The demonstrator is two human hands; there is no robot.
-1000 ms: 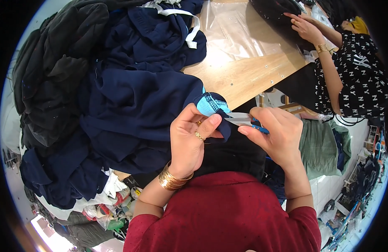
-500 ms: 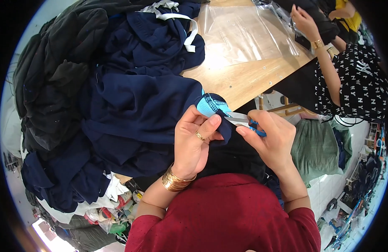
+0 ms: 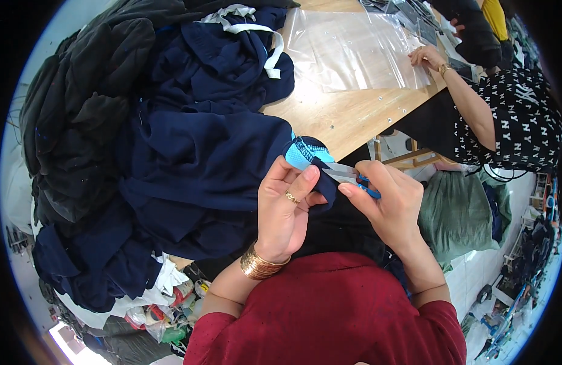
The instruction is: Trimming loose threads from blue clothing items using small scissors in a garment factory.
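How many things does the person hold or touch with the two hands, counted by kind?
Navy blue fabric garment with light blue mesh lining, pinched by the left hand: 1
Small thread snips with metal blades and blue handle, in the right hand: 1
Total: 2

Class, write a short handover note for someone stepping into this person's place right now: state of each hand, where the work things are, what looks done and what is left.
Left hand: pinches the edge of the navy garment by its light-blue lined part.
Right hand: grips small blue-handled thread snips, blades pointing at that edge.
Things: the navy garment lies on the wooden table, beside a pile of dark garments; clear plastic bags lie farther back, where a co-worker's hand rests.
Done: cannot tell how much of the edge is trimmed.
Left: probably the rest of this edge, then the pile.
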